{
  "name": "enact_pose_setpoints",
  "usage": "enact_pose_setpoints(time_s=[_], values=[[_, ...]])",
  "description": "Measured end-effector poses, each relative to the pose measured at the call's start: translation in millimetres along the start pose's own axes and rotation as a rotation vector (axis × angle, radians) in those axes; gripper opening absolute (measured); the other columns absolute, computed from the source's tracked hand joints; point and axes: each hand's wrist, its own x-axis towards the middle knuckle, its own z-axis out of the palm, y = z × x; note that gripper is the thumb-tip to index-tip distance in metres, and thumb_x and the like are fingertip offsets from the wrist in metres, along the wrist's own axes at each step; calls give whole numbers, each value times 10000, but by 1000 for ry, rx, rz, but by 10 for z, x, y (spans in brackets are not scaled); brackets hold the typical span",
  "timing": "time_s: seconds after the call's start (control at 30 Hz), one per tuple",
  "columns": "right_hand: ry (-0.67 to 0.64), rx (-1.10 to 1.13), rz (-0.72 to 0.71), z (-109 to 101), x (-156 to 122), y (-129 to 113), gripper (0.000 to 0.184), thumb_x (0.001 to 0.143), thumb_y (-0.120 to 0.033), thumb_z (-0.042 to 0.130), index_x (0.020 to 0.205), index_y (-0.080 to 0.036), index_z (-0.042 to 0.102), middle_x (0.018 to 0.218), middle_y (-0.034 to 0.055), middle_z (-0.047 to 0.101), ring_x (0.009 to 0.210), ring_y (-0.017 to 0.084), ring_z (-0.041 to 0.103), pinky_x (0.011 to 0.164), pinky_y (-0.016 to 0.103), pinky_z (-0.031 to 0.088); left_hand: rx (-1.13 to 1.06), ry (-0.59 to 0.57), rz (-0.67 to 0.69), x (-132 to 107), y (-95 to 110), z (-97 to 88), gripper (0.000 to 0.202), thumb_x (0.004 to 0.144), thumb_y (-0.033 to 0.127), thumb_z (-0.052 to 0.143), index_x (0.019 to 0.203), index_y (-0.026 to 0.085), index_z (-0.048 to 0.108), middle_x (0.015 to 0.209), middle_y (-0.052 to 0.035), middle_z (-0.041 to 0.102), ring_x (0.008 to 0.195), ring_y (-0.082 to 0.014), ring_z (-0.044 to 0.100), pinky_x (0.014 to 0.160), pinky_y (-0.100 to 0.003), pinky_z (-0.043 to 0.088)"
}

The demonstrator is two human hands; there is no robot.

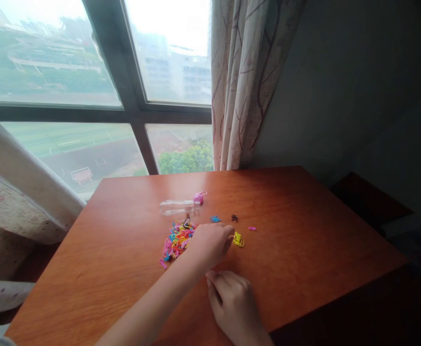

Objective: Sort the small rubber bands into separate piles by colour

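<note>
Reaching across the table, my left hand (212, 244) has its fingers bent down and pinched at the edge of a small heap of yellow rubber bands (238, 240). Whatever its fingertips hold, if anything, is hidden. Closer to me, my right hand (234, 298) is closed, thumb and index finger pressed together; I cannot make out anything in them. Left of my left hand lies a mixed pile of colourful rubber bands (177, 240), partly covered by the hand. Beyond it are small groups of blue bands (215, 219) and black bands (234, 217). One pink band (252, 228) lies to the right.
A clear plastic bottle (176, 207) lies on its side behind the pile, with a pink cap (198, 197) at its right end. A loose pink band (163, 264) sits at the pile's near edge. The wooden table (304, 250) meets a window and curtains (228, 96) behind.
</note>
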Motion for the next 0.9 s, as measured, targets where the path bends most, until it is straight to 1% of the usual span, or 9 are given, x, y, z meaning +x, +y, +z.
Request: enact_pose_setpoints(time_s=[0.13,0.27,0.37,0.47,0.57,0.63,0.7,0.83,0.9], values=[[-14,16,-1,-12,9,-13,235,962,-145,406,933,-213,628,716,14,638,643,164,587,620,279,316,-11,43,-51,-281,-120,-105,170,888,198,488,833,216,648,814,-31,723,722,-199,691,589,-257,470],[-40,-2,-19,-26,-11,-38,244,966,-149,395,931,-218,626,698,10,625,631,163,570,610,283,303,-55,93,-97,-613,-213,-144,198,909,185,452,861,221,640,796,-19,712,729,-176,683,607,-240,470],[-74,-7,-26,-36,-27,-53,251,971,-160,385,898,-218,618,672,7,607,623,161,559,603,284,291,-150,181,-106,-878,-286,-71,192,921,196,452,884,231,637,809,-7,715,736,-159,684,627,-224,478],[-98,9,-9,-40,-21,-53,251,975,-179,385,887,-224,616,677,5,610,628,160,564,607,280,295,-169,260,-138,-1130,-378,73,180,936,234,463,908,236,641,791,-1,714,662,-145,671,605,-220,477],[-87,51,29,-40,15,-45,245,971,-183,393,896,-230,622,708,3,632,647,158,582,623,271,315,-210,362,-145,-1322,-461,212,155,923,227,492,963,236,642,818,-2,728,655,-134,678,615,-206,493],[-82,74,66,-36,50,-49,236,960,-178,408,892,-233,627,727,1,645,663,155,598,636,264,328,-254,433,-152,-1398,-492,277,151,918,223,503,979,234,641,818,4,734,642,-124,680,610,-191,502],[-90,84,101,-26,89,-67,224,945,-172,426,882,-237,632,741,-2,655,679,154,611,644,258,335,-288,466,-161,-1430,-502,320,147,915,221,510,972,235,644,816,11,740,644,-120,687,610,-181,512],[-140,48,131,29,165,-147,146,911,-185,506,862,-251,626,718,-22,654,661,151,608,617,259,316,-316,443,-164,-1413,-501,357,145,905,220,526,965,245,656,850,16,754,713,-129,713,656,-184,536],[-145,7,145,66,192,-187,83,893,-206,561,847,-248,615,693,-30,649,628,147,598,591,261,296,-327,447,-174,-1396,-502,358,142,903,224,528,955,246,659,843,18,756,713,-130,716,656,-185,539]])
